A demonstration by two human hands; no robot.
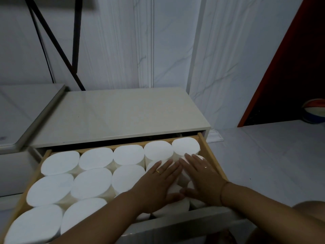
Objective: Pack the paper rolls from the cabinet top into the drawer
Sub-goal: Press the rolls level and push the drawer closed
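Observation:
The wooden drawer [212, 156] stands pulled out and holds several white paper rolls [91, 184] on end in rows. My left hand [156, 184] lies flat, fingers spread, on top of rolls in the drawer's right part. Beside it, my right hand [202, 180] also presses flat on rolls at the right end, its fingertips near the back right roll [186, 144]. The two thumbs almost touch. Neither hand grips a roll. The rolls under the hands are mostly hidden. The beige cabinet top [119, 117] carries no rolls.
The white wall stands right behind the cabinet. A lower white unit [21, 110] adjoins on the left, with dark metal legs [73, 55] above it. A red panel [284, 71] and a striped ball [314, 110] are on the right, over a pale floor [263, 155].

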